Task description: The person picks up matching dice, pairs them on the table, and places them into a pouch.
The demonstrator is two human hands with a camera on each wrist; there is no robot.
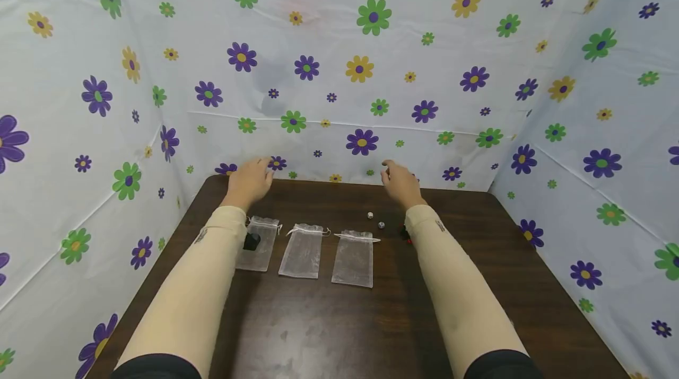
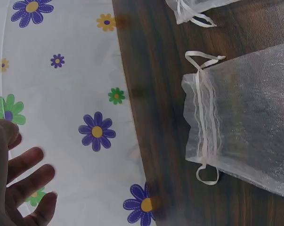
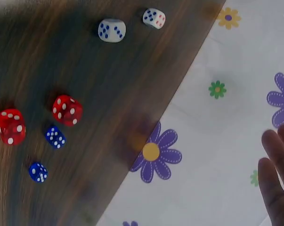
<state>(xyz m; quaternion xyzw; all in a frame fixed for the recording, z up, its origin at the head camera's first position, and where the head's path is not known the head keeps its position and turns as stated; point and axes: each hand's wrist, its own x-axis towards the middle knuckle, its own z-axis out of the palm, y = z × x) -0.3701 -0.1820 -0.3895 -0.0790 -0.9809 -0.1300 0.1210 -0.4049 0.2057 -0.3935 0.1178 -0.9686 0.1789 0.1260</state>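
From here I see the left hand (image 1: pixel 249 183) left of the head view's centre and the right hand (image 1: pixel 402 183) right of it, fingers (image 2: pixel 32 182) loosely bent, holding nothing. Below centre, 3 sheer drawstring bags (image 1: pixel 302 258) lie on the counter (image 1: pixel 297 332), a black object (image 1: pixel 251 241) overlapping the leftmost. The right wrist view shows 2 white dice (image 3: pixel 112 30) at upper middle, 2 red dice (image 3: pixel 67 110) and 2 blue dice (image 3: pixel 55 137) at left.
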